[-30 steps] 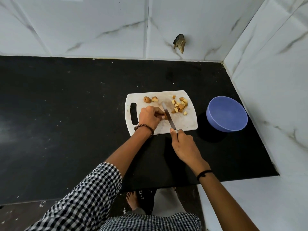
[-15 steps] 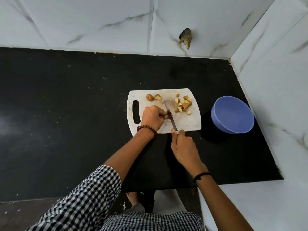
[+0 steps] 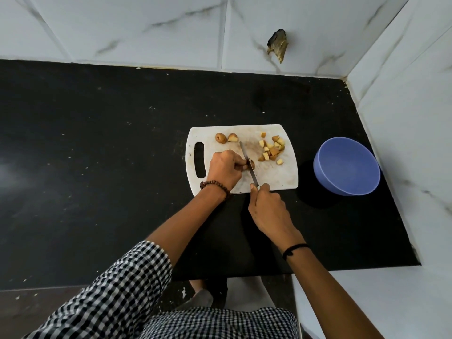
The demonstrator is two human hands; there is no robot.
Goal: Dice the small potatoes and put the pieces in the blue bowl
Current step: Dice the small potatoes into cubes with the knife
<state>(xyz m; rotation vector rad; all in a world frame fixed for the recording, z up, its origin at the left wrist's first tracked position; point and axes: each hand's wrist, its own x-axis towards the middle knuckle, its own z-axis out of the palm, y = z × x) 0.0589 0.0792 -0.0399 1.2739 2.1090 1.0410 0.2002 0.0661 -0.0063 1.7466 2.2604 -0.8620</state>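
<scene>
Head view: the work is partway through. On the white cutting board (image 3: 276, 178), which lies on the black table (image 3: 97, 155), a heap of diced pieces (image 3: 271, 149) sits at the far right, with 1 piece lying a little apart toward the near edge. None of it has reached the blue bowl (image 3: 347, 167), which stands just right of the board and looks empty.

The left hand (image 3: 226, 170) has its fingers (image 3: 241, 163) curled down, pinching a potato (image 3: 252, 164) against the board. The right hand (image 3: 267, 207) wraps its fingers (image 3: 255, 192) round the handle of a knife (image 3: 247, 162); the handle itself is hidden. The blade stands across that potato, right beside the left fingertips, so a cut looks to be in hand.

At the far edge of the board wait 1 whole potato (image 3: 220, 138) and, touching or just beside it, 1 cut piece (image 3: 232, 138) showing pale flesh.

Left to do, by my reading: finish this potato, dice those 2, then move everything into the bowl.
</scene>
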